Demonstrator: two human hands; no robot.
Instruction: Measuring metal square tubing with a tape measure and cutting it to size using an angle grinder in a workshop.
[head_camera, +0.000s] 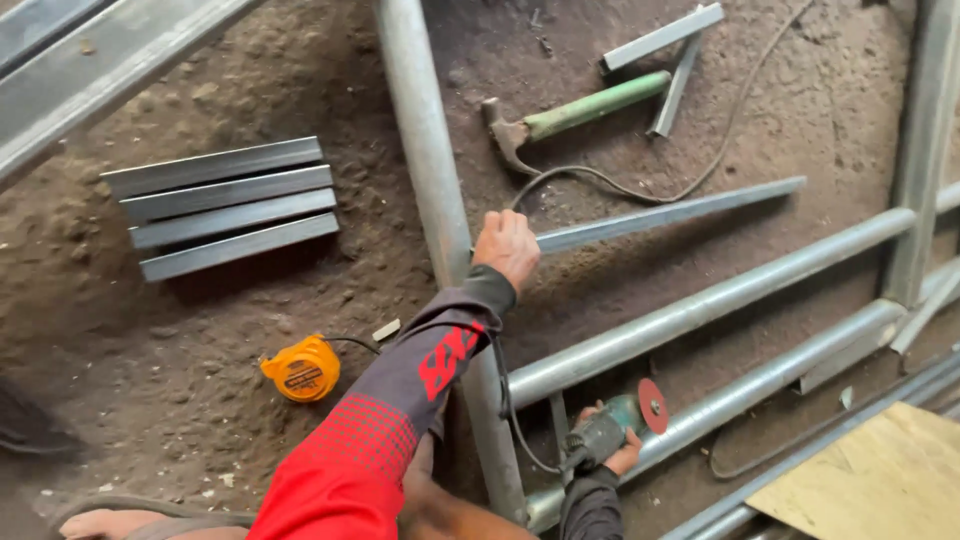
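Fingers of the left hand (507, 245) clamp the long steel strip (670, 214) at its near end; right hand (610, 450) grips the angle grinder (612, 424) between galvanized pipes (700, 310).

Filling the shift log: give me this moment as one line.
left hand: on thin metal bar | right hand: holds angle grinder | nearby: tape measure, hammer, cut bars

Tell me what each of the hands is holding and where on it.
The right hand grips an angle grinder around its body, behind the red disc. The left hand grasps the near end of a long thin metal bar on the ground.
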